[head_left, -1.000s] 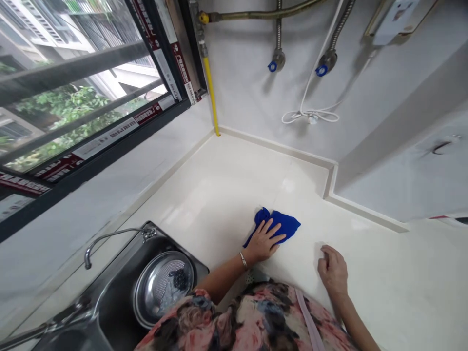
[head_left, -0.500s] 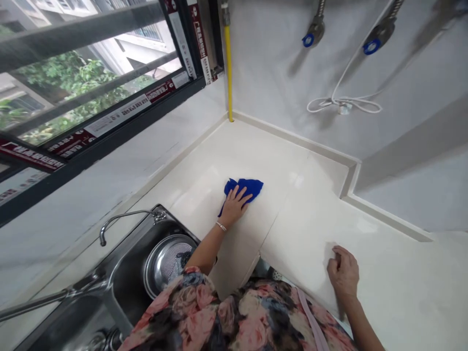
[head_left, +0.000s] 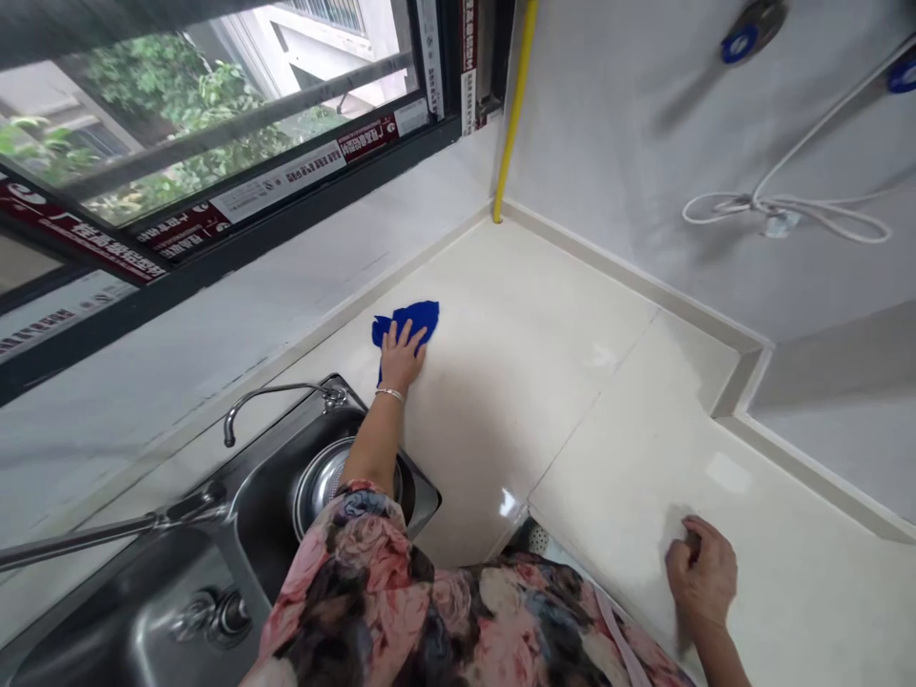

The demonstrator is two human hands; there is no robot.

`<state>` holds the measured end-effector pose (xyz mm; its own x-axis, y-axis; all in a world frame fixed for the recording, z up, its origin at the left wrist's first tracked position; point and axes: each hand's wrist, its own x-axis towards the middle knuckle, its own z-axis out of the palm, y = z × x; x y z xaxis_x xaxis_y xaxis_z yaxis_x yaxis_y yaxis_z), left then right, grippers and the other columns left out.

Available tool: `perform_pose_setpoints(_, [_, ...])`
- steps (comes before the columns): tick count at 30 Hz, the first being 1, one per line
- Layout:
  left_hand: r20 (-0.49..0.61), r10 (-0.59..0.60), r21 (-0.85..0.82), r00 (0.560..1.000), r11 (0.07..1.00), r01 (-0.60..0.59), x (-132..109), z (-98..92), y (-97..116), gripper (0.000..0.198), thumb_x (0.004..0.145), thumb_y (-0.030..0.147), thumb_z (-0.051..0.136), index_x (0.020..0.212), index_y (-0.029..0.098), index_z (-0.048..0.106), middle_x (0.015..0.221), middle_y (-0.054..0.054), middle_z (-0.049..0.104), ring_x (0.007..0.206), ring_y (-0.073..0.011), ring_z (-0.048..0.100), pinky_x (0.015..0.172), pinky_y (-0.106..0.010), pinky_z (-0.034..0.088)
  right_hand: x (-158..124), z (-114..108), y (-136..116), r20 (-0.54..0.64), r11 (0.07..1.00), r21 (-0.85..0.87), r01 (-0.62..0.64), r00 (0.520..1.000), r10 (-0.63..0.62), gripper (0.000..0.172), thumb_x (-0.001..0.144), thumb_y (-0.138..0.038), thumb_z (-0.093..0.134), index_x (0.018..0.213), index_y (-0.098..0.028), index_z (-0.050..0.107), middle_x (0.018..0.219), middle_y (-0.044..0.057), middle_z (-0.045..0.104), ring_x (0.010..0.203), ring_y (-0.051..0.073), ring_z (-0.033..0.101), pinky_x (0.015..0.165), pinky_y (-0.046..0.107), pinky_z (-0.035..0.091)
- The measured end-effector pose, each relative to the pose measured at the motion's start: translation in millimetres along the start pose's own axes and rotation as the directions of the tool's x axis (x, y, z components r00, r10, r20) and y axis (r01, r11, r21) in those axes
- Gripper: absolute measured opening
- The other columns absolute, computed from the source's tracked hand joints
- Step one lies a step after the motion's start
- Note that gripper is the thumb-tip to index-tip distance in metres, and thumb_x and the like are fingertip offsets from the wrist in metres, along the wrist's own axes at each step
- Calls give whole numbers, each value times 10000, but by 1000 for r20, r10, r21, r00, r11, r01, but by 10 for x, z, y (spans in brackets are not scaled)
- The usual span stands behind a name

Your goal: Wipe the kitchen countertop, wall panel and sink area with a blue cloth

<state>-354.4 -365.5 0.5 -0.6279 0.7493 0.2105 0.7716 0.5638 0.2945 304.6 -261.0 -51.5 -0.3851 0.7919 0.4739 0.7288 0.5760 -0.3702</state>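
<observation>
My left hand holds a blue cloth pressed against the pale countertop, fingers spread across it. The cloth lies bunched beside the wall ledge, just beyond the sink corner, and part of it is hidden under the palm. On the counter's right side, near the front edge, rests my right hand, its fingers curled in a loose fist with nothing visible in it.
At left is a double steel sink with a curved faucet and a metal colander, partly behind my left arm. A yellow pipe rises in the corner. A white cable hangs on the right wall. A window is above.
My left hand has slid the blue cloth left and away from me, toward the window-side wall. My right hand stays on the counter. The view has shifted.
</observation>
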Motion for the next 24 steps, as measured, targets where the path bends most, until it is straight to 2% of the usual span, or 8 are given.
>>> perform_pose_setpoints(7, [-53,-218,54,974,974,221,65,-167,-608,530,1001,428,402,1501,281,497,1673,-44,295,1577,-362,96,1279,-612,129,18,-22,-43,11,999,6,-37,999,37,361,813,-201,507,1156,-159,611,1155,161,661,1098,323,608,986,517,475])
perform_pose_setpoints(11, [-79,-252,48,964,965,257,34,-207,-797,536,998,439,406,1504,284,489,1671,-54,298,1575,-363,85,1276,-630,119,29,-20,-77,6,999,-26,-35,999,35,359,816,-190,499,1154,-158,614,1143,154,667,1089,315,614,982,511,481])
perform_pose_setpoints(14, [-138,-275,30,952,959,281,3,-192,-796,534,999,456,416,1495,278,502,1664,-70,311,1569,-369,92,1273,-640,113,40,-22,-104,5,998,-40,-44,999,45,357,815,-182,494,1153,-164,609,1141,147,667,1090,305,614,979,497,484])
perform_pose_setpoints(18, [-186,-342,36,921,934,354,-34,-179,-671,546,1004,474,400,1496,260,502,1667,-84,301,1563,-392,106,1266,-647,133,53,-28,-120,8,997,-22,-68,998,68,352,806,-169,502,1141,-171,611,1143,144,667,1094,297,616,980,492,484])
perform_pose_setpoints(21, [-177,-399,60,899,908,415,-88,-196,-549,561,1000,448,399,1515,240,475,1676,-100,275,1563,-413,96,1265,-650,129,56,-33,-127,12,997,0,-82,997,82,360,796,-149,511,1141,-168,613,1157,147,671,1115,299,616,994,500,483])
perform_pose_setpoints(24, [-134,-406,83,904,904,419,-210,-220,-412,591,988,449,415,1534,223,445,1681,-115,252,1561,-437,82,1261,-663,119,61,-41,-137,19,996,7,-94,995,94,356,794,-147,522,1138,-170,612,1171,146,675,1124,300,618,1002,505,481])
